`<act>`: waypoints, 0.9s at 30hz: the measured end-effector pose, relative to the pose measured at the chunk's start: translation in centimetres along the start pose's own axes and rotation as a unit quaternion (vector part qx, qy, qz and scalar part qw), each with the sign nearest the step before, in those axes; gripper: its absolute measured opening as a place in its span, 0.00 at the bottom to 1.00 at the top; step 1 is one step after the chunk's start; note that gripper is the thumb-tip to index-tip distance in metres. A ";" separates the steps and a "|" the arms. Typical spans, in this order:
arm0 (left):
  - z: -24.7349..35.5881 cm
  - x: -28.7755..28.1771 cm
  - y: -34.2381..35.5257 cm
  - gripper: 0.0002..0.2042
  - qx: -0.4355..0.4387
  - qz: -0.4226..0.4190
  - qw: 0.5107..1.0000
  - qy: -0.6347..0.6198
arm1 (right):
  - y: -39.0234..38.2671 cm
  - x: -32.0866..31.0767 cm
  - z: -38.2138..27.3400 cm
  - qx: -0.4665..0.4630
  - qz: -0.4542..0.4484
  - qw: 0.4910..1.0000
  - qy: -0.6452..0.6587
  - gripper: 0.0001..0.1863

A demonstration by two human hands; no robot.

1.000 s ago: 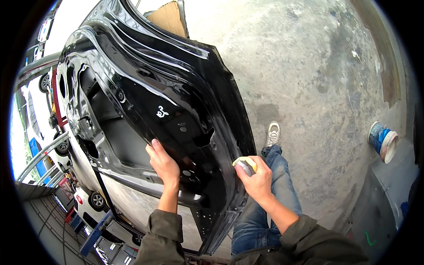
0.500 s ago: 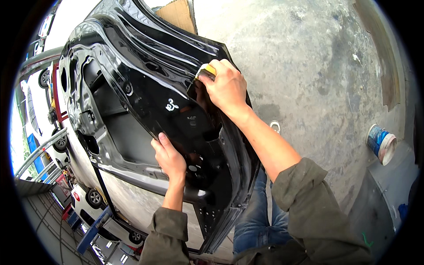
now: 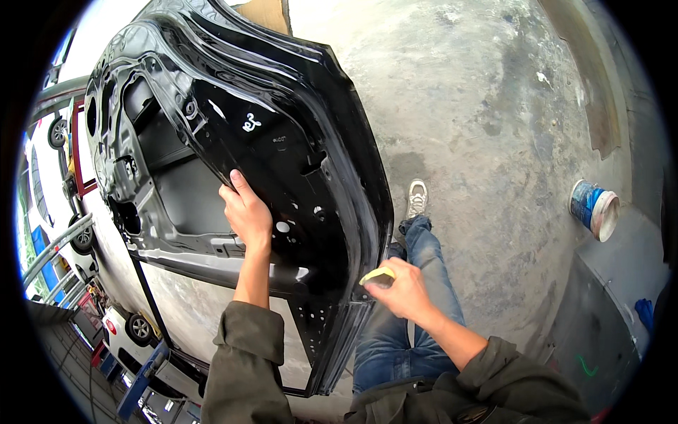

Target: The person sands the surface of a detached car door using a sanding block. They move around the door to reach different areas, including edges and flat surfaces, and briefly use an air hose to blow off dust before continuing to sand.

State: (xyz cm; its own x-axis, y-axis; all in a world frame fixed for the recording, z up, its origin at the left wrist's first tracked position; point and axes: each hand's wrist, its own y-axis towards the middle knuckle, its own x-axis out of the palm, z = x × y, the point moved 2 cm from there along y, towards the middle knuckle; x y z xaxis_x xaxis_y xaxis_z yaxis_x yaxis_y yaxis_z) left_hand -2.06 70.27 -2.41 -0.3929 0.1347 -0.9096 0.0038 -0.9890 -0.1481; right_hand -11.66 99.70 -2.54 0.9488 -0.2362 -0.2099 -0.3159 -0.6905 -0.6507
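Black car door [image 3: 289,177], left of the frame's centre, looks heavy, stiff and slick, best held by its inner edge, where the left grip [image 3: 248,215] curls closed, the right grip [image 3: 405,290] pinching a soft-looking yellow-and-grey pad [image 3: 376,276].

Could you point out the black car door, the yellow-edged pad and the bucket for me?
Car door [image 3: 282,173]: head view, on its glossy black surface near the middle.
Pad [image 3: 376,275]: head view, on its yellow edge.
Bucket [image 3: 586,203]: head view, on the blue part of its side.
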 end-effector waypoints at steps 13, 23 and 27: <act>-0.2 0.8 0.9 0.41 -0.004 0.005 0.999 0.032 | 4.8 -0.7 -1.5 -0.384 0.208 0.842 -0.317 0.19; -0.1 0.2 0.8 0.41 -0.011 0.004 1.000 0.029 | -6.6 2.2 -1.1 -0.261 0.238 0.935 -0.018 0.17; -0.4 0.8 1.1 0.41 0.016 0.003 1.000 0.016 | 0.5 -0.1 -0.7 -0.109 0.270 0.950 0.113 0.27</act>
State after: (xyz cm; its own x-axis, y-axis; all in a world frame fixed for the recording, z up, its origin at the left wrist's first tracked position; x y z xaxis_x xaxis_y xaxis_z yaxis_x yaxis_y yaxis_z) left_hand -2.01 69.30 -3.42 -0.3641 0.1308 -0.9221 -0.0245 -0.9911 -0.1309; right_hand -11.92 98.94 -2.33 0.6290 -0.7202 -0.2929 -0.7742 -0.5461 -0.3200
